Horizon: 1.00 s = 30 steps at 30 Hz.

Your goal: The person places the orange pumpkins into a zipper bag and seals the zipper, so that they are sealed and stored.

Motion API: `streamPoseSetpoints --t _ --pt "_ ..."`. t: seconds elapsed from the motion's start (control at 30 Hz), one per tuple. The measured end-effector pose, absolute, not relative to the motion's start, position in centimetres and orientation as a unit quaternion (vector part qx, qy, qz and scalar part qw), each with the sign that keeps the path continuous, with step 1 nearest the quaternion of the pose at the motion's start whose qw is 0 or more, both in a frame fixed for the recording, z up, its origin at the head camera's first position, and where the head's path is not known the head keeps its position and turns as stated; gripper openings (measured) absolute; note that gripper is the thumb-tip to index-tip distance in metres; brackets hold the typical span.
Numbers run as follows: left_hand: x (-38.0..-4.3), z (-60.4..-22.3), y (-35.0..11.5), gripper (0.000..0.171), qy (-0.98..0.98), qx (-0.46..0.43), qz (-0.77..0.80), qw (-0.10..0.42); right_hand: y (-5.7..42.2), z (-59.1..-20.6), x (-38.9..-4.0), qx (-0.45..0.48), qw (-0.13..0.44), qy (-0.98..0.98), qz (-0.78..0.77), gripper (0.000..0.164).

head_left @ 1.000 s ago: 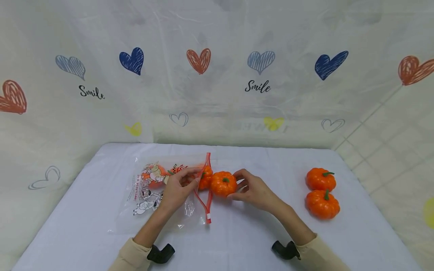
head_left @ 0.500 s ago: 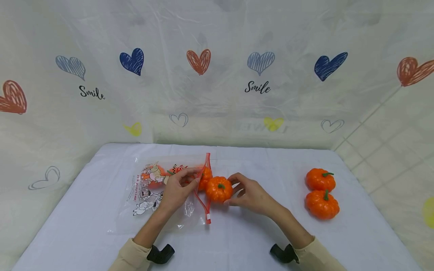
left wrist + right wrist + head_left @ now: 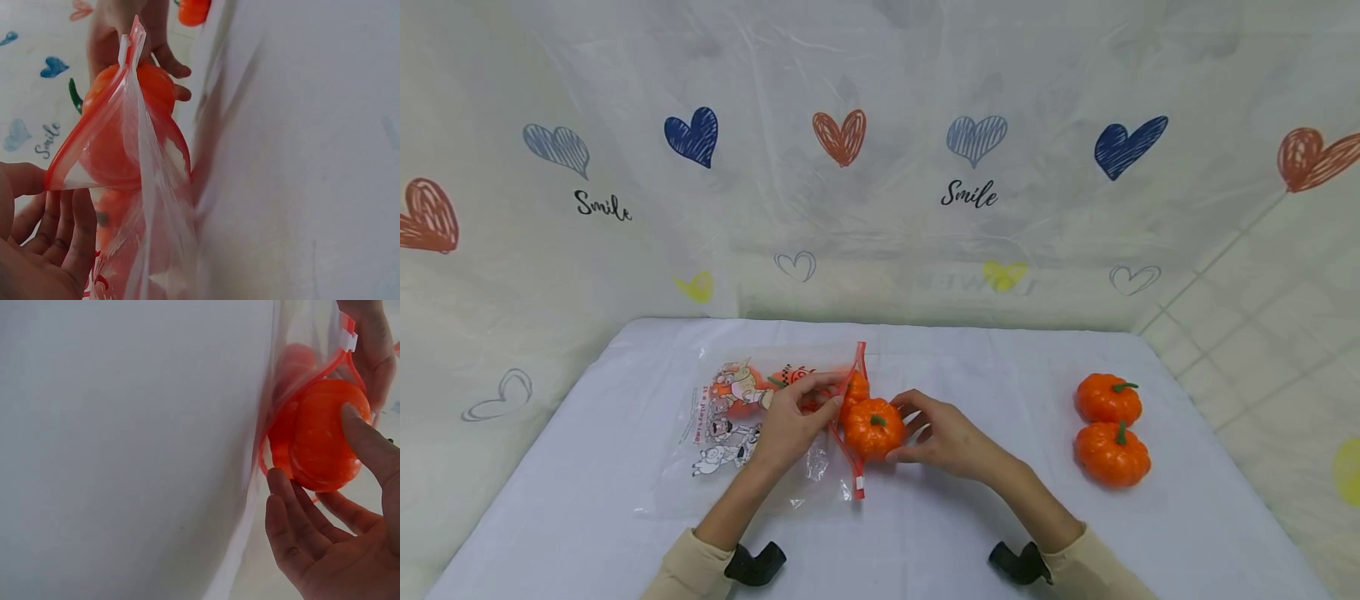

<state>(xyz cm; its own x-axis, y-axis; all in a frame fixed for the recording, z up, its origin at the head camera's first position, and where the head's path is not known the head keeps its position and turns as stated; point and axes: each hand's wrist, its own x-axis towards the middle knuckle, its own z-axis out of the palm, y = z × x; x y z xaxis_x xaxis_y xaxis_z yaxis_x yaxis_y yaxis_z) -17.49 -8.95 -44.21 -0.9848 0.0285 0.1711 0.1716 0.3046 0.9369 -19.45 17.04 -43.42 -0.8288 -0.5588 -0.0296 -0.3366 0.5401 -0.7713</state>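
Note:
In the head view a clear zip bag with a red zip edge and cartoon print lies on the table, its mouth facing right. My left hand pinches the upper lip of that mouth between thumb and fingers, holding it apart. An orange toy pumpkin with a green stem is at the opening, gripped from its right side by the thumb and fingers of my right hand. Just behind it, a second pumpkin sits in the mouth. Further in, orange shows through the printed plastic, partly hidden by my left hand.
Two more toy pumpkins, a rear one and a front one, stand together on the right of the white-covered table. A white sheet printed with hearts hangs behind. Dark wrist mounts sit under both forearms.
My right hand has moved left and slightly nearer to me, bringing its pumpkin from beside the bag to its red mouth. My left hand keeps its place on the lip.

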Motion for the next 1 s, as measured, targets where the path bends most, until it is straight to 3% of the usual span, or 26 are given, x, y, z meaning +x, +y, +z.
streamPoseSetpoints --t 0.67,1.0 --pt "-17.3 -43.9 -9.1 0.03 -0.799 -0.071 -0.595 0.054 14.7 -43.1 -19.2 -0.27 0.127 0.877 -0.377 0.066" --pt "-17.4 -43.7 -9.1 0.031 -0.798 -0.071 -0.596 0.052 14.6 -42.7 -19.5 -0.251 0.112 0.882 -0.383 0.061"
